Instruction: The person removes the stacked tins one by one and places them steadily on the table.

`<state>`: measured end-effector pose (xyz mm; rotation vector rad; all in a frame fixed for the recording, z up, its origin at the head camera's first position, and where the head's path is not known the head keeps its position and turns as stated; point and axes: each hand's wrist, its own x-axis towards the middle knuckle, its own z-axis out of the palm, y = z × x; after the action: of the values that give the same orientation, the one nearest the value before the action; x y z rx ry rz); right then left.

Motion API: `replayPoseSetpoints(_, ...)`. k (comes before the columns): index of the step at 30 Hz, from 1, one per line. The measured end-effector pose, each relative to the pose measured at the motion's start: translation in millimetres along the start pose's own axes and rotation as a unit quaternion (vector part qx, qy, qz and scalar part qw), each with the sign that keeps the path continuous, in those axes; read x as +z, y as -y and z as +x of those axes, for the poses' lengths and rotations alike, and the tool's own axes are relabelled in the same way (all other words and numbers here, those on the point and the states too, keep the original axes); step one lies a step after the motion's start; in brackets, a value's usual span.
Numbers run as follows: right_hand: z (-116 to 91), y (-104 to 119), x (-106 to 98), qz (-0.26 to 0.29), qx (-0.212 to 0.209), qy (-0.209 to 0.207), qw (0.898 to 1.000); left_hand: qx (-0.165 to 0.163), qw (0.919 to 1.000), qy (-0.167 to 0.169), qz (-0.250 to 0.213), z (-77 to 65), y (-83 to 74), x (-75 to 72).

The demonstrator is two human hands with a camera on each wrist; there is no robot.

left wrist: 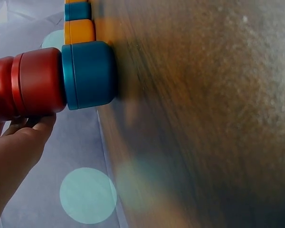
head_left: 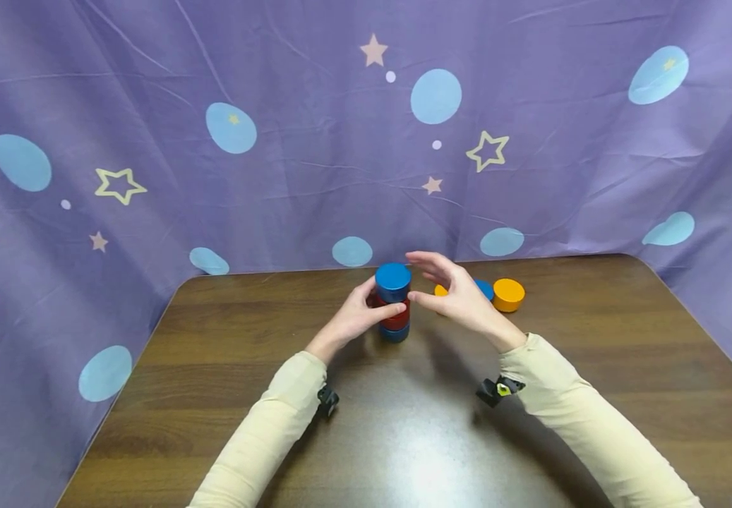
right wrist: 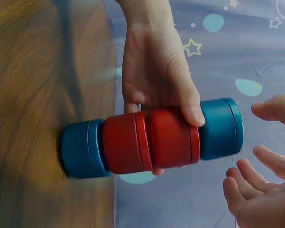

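Several small round lidded canisters stand in one upright stack on the table. From the base up they are a blue canister [right wrist: 81,149], a red canister [right wrist: 126,143], another red canister [right wrist: 171,138] and a blue canister [right wrist: 221,129] on top. My left hand [head_left: 361,314] grips the stack from the left around its red part, thumb in front and fingers behind. Beside the top blue canister, my right hand [head_left: 462,298] is held with thumb and fingers spread. In the right wrist view a gap shows between those fingertips and the canister.
On the wooden table [head_left: 213,395], behind and right of my right hand, are an orange canister [head_left: 508,295], a blue one [head_left: 484,288] and another orange one [head_left: 440,290], partly hidden. A purple patterned curtain [head_left: 302,176] hangs along the table's back edge.
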<state>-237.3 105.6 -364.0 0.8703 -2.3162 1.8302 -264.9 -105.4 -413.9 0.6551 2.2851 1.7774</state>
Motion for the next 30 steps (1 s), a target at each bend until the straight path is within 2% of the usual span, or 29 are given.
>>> replayPoseSetpoints(5, 4.9, -0.3, 7.6, 0.004, 0.000, 0.009, 1.000, -0.005, 0.9999, 0.009, -0.005, -1.1, -4.3, -1.6)
replayPoseSetpoints(12, 7.9, -7.0, 17.8, 0.027, -0.003, 0.004, 1.000, 0.014, 0.9997, 0.021, -0.005, -12.9, -31.7, -1.1)
replayPoseSetpoints(20, 7.7, -14.6, 21.4, 0.033, 0.032, 0.005, 0.999, 0.022, 0.9993, 0.028, -0.011, -14.2, -33.8, -1.7)
replayPoseSetpoints(30, 7.5, -17.3, 20.4, 0.022, 0.023, -0.017, 0.999, 0.024, 0.9994, 0.023, 0.003, -15.3, -34.0, -1.6)
